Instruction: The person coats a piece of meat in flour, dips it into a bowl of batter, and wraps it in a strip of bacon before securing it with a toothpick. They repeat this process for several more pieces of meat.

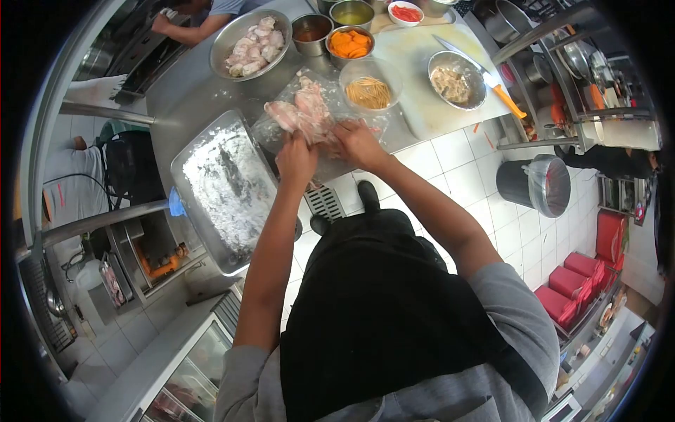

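A piece of raw chicken (304, 107) lies spread on a sheet of clear plastic film (261, 133) near the table's front edge. My left hand (298, 156) pinches the near end of the chicken, its fingers bent downward. Beside it, my right hand (358, 144) has its fingers closed on the right side of the same meat; the fingertips are partly hidden. Just beyond my right hand is a clear tub of toothpicks (368, 93). Left of my left hand stands a metal tray of white flour (228, 186).
A steel bowl of chicken pieces (254, 46) stands at the back left, near another person's arm (199, 32). Behind are sliced carrots (350, 43) and pots. On the cutting board (415, 60) lie a yellow-handled knife (508, 100) and a steel bowl (457, 81).
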### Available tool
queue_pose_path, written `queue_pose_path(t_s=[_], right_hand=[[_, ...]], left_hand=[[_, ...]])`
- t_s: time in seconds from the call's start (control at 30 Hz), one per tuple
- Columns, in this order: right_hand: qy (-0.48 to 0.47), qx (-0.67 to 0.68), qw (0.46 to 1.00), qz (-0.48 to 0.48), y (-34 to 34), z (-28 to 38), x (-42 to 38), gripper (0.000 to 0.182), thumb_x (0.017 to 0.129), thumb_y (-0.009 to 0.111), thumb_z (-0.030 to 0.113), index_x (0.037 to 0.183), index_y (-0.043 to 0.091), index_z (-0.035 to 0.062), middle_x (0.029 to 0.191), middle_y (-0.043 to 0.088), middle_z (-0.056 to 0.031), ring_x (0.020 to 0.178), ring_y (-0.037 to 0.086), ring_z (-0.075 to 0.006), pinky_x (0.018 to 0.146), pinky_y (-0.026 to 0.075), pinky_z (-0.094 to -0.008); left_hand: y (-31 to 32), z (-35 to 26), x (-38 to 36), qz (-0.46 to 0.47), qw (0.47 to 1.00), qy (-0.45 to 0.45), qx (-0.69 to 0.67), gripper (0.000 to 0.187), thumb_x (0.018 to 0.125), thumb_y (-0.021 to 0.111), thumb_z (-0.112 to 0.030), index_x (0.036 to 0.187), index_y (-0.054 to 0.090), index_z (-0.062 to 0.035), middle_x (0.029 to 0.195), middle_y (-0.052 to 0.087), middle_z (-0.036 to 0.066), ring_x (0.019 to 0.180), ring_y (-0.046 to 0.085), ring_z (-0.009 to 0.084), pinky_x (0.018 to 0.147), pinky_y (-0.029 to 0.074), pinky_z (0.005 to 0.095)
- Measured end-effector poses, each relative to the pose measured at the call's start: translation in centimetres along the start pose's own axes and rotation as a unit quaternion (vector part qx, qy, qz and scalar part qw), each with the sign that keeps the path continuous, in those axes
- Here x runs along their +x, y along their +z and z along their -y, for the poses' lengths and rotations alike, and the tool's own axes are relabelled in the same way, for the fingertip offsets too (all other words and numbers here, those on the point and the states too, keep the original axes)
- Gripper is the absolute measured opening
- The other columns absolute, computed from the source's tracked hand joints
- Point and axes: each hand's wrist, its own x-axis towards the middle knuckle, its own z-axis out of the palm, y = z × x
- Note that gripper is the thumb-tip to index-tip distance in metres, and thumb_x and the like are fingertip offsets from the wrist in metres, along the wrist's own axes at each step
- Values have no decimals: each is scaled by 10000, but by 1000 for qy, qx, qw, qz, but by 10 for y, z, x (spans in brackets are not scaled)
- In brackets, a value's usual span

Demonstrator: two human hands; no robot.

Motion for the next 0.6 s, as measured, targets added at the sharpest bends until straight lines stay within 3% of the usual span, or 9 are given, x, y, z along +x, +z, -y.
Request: queue_pose_path(t_s=[0.1,0.2,0.27,0.3,0.37,0.5,0.57,0.6], right_hand=[[2,-17,1000,-5,-3,0,5,313,831,700,281,985,577,38,963,634,-167,981,609,-370,828,446,-563],[-28,-14,999,2,-11,-6,16,302,822,698,276,971,573,46,970,635,-167,970,613,-368,833,436,-554],[-10,28,999,16,-11,-11,23,270,797,701,230,950,571,49,955,640,-165,969,613,-370,850,427,-530],[-12,29,999,18,-14,-9,26,270,797,701,230,950,571,49,955,640,-165,969,613,-370,850,427,-530],[-54,64,996,-5,-18,-5,34,126,786,580,3,910,583,-19,871,603,-236,865,588,-439,759,469,-489],[-31,103,994,15,-17,-3,46,128,801,583,8,927,587,-15,855,603,-250,852,595,-453,748,475,-498],[-45,131,990,-15,-20,-1,51,161,821,576,12,979,598,-2,873,617,-257,865,606,-458,750,483,-508],[-44,132,990,-15,-20,-2,54,161,821,576,12,979,598,-2,873,617,-257,865,606,-458,750,483,-508]], left_hand=[[4,3,4,8,999,-35,4,256,857,674,-216,1009,632,-15,908,674,195,938,665,413,780,535,514],[-2,13,7,14,997,-28,-65,140,832,664,-131,917,656,-20,921,685,207,852,678,415,762,533,513],[-5,22,10,38,990,-6,-139,86,841,651,-103,851,660,-18,846,679,224,833,677,407,724,519,501],[-7,22,11,37,990,-9,-138,86,841,651,-103,851,660,-18,846,679,224,833,677,407,724,519,501],[-11,24,14,56,982,-11,-180,70,850,646,-83,832,657,-17,806,677,227,799,675,409,693,508,485],[-13,25,15,35,981,-12,-190,70,858,647,-82,865,639,-13,795,671,221,759,667,413,677,506,470],[-12,31,15,-50,974,13,-219,59,866,629,-49,908,614,-11,759,657,200,708,666,388,666,504,455],[-13,33,16,-50,975,11,-218,59,866,629,-49,908,614,-11,759,657,200,708,666,388,666,504,455]])
